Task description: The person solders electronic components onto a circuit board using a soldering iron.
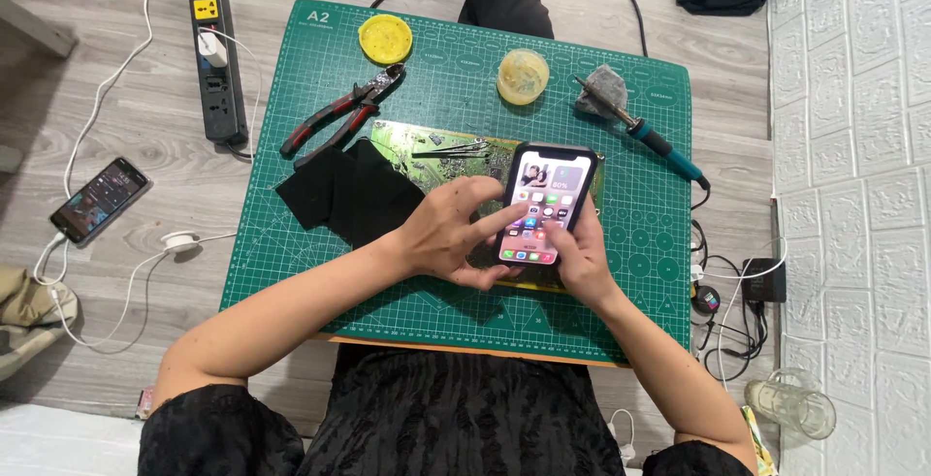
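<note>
Hands, left hand and right hand, clasp glossy rectangular smartphone over gridded green mat.

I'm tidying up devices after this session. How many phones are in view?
2. One phone is held in both hands over the green cutting mat; another phone lies on the floor at left, plugged into a white cable. Others may be hidden.
</note>
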